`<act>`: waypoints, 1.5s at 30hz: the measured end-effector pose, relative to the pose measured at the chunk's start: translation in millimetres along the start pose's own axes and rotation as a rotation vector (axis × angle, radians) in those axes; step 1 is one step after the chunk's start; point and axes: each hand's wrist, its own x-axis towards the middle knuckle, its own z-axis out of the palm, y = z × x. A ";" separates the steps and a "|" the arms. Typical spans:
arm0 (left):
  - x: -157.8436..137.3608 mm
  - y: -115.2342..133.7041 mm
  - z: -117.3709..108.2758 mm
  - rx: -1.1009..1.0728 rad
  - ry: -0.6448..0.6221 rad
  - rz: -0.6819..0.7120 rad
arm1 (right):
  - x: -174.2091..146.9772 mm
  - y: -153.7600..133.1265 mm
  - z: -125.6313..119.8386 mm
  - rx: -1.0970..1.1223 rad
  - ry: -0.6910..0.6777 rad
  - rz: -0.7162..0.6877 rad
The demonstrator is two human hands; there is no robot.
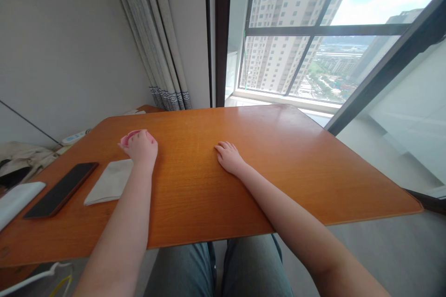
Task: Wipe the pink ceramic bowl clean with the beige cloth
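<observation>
My left hand (144, 147) is closed around a small pink object (126, 138) above the left part of the wooden table (195, 195). The pink object is mostly hidden behind my fingers, so its kind cannot be made out; a curved edge shows. Just below that hand lies a folded white cloth (107, 184). My right hand (230, 157) rests palm down near the middle of the tabletop, fingers stretched out, with nothing in it.
Left of the cloth lies a long black flat object (62, 190) with a brown edge. Beside it is a white object (19, 199) at the table's left edge. A grey curtain (153, 32) hangs behind, and a large window (278, 31) stands beyond the far right side.
</observation>
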 end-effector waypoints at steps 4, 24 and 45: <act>3.9 -18.5 15.7 0.097 -0.015 -0.071 | -0.2 1.4 0.8 0.000 -0.004 -0.005; -42.3 70.6 17.8 -0.109 -0.062 0.488 | 5.5 1.7 -11.2 0.374 0.305 0.137; -94.8 109.6 32.4 -0.346 -0.334 0.880 | 9.3 7.8 -9.1 0.446 0.340 0.125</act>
